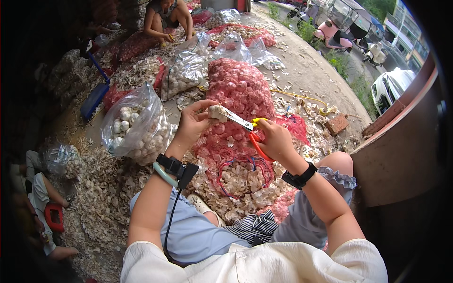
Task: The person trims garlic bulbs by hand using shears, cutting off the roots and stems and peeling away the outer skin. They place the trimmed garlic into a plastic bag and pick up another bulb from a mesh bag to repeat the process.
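Observation:
Between the fingertips of my left hand [192, 123] is a whitish garlic bulb [217, 113]. My right hand [276, 140] grips scissors [239, 120] by their red and yellow handles. The metal blades reach left to the bulb, and their tips touch it or lie just in front of it; I cannot tell which. Below my hands, a red mesh sack [239, 85] full of garlic lies with its mouth toward me. Dry garlic skins [245, 179] fill the area around that mouth. Left of my left hand stands a clear plastic bag [137, 125] holding white garlic bulbs.
Garlic skins cover the ground. More clear bags [185, 70] and red mesh sacks stand farther back. A brick [336, 124] lies at right, a blue long-handled dustpan [96, 96] at left. One person [167, 21] squats at the back; another sits at far left by a red stool [54, 217].

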{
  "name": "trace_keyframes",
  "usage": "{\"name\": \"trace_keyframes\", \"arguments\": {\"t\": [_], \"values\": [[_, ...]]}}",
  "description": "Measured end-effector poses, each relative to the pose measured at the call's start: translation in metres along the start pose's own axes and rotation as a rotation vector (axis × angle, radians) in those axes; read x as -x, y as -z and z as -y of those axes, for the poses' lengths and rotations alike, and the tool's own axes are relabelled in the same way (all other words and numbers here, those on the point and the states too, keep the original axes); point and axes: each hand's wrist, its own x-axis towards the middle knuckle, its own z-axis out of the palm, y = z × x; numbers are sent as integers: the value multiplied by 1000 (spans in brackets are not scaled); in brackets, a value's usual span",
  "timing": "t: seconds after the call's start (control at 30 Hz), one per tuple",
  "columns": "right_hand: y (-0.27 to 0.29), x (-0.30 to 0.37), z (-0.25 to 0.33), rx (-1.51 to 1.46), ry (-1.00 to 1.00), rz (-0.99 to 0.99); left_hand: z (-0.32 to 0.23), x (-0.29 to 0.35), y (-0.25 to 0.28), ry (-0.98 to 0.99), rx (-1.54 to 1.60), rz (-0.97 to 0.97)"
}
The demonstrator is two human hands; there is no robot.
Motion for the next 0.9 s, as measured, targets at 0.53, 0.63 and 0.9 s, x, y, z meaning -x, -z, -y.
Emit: {"name": "trace_keyframes", "arguments": {"t": [0.53, 0.63, 0.9], "values": [[-5, 0, 4, 110, 79, -70, 6, -3, -4, -24, -81, -34], [-5, 0, 2, 155, 88, -113, 5, -1, -4, -14, -187, -31], [-4, 1, -5, 46, 59, -46, 6, -1, -1, -9, -242, -56]]}}
